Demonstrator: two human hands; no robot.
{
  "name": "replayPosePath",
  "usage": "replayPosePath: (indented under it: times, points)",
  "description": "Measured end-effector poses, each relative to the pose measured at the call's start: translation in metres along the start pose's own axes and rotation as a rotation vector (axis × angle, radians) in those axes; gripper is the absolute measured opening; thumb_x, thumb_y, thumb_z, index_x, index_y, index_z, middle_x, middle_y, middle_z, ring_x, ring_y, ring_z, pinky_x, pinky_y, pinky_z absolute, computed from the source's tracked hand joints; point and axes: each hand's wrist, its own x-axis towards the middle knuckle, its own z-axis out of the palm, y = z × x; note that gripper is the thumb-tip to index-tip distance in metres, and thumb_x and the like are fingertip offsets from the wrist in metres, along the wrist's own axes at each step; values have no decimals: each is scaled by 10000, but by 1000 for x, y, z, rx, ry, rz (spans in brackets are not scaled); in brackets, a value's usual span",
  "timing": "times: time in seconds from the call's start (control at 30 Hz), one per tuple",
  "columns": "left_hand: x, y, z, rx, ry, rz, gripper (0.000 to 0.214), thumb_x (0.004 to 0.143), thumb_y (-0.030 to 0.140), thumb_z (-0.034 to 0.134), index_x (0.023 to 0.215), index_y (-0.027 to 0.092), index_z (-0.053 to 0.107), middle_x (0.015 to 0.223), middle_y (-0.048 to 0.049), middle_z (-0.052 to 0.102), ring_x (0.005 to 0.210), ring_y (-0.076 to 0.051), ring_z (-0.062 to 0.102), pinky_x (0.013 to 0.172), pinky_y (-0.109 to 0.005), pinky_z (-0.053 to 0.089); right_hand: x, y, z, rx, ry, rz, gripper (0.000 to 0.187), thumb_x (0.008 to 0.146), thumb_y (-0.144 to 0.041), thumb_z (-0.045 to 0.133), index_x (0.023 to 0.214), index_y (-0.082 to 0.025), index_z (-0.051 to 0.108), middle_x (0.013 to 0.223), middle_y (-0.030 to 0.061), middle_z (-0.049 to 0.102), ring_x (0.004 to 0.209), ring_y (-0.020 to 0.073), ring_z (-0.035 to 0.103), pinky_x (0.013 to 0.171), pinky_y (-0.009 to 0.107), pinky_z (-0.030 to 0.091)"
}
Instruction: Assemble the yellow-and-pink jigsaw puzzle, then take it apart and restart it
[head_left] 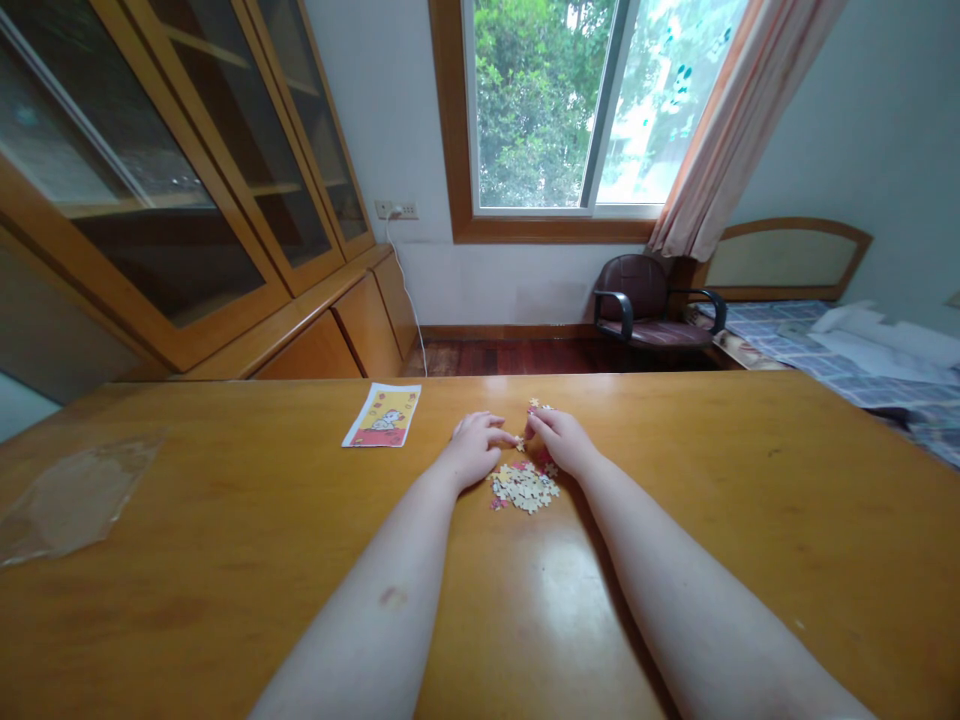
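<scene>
My left hand (477, 446) rests on the table with its fingers apart, and its index fingertip touches a single jigsaw puzzle piece (520, 444). Close by on the other side, my right hand (564, 441) has its fingers drawn together in a pinch. Whatever those fingers hold is hidden. Just below both hands lies a pile of jigsaw puzzle pieces (526, 488), mostly pale backs, with some pink and yellow faces at its edges. A few more pieces (535, 404) lie beyond my right hand, partly covered by it.
A picture card (384, 415) with a white animal on yellow and pink lies left of my hands. A clear plastic bag (79, 492) is flat on the wooden table (247, 520) at far left. Past the table stand a glass-doored cabinet (311, 290), an armchair (637, 290) and a bed (862, 345).
</scene>
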Motion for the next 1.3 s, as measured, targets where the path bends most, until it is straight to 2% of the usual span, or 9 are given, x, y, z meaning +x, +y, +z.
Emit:
replayPosePath:
  times: [0.37,0.73,0.87,1.0,1.2,1.3]
  points:
    - [1,-2,1,-11,39,4,380,760,109,509,944,305,777,1234,-25,625,1216,-234,487,1111,-419,336,-1,-4,-1,11,-87,-13,338,945,-273,418,781,-190,701,811,31,684,815,168,592,789,271,405]
    - [3,-5,2,-32,78,7,333,756,107,493,780,269,783,1168,-33,650,1166,-236,530,1079,-421,372,0,-2,0,-58,-84,-16,358,954,-304,424,759,-181,698,781,37,686,785,164,597,763,264,404]
    - [2,-4,1,-51,108,32,330,746,97,485,796,251,772,1084,-39,672,1095,-224,567,1039,-397,412,0,-1,1,-67,-81,-14,353,954,-303,425,761,-183,695,779,36,686,781,161,594,760,260,402]
    - [2,-4,1,-45,95,51,354,728,87,493,839,266,777,1109,-38,659,1107,-226,558,1055,-399,399,0,-2,1,-80,-77,-7,342,949,-306,432,758,-188,690,766,29,680,763,153,587,741,253,400]
    - [3,-6,4,-38,75,41,363,731,87,498,859,272,784,1155,-46,646,1134,-232,548,1062,-410,389,1,0,5,-125,-49,50,127,831,-250,584,793,-198,694,756,6,682,684,135,557,659,242,399]
    - [4,-7,4,-34,72,44,353,735,92,502,844,270,786,1160,-49,646,1126,-234,553,1053,-413,396,1,2,7,-142,-21,29,123,781,-177,598,836,-206,704,808,10,704,707,138,574,695,252,425]
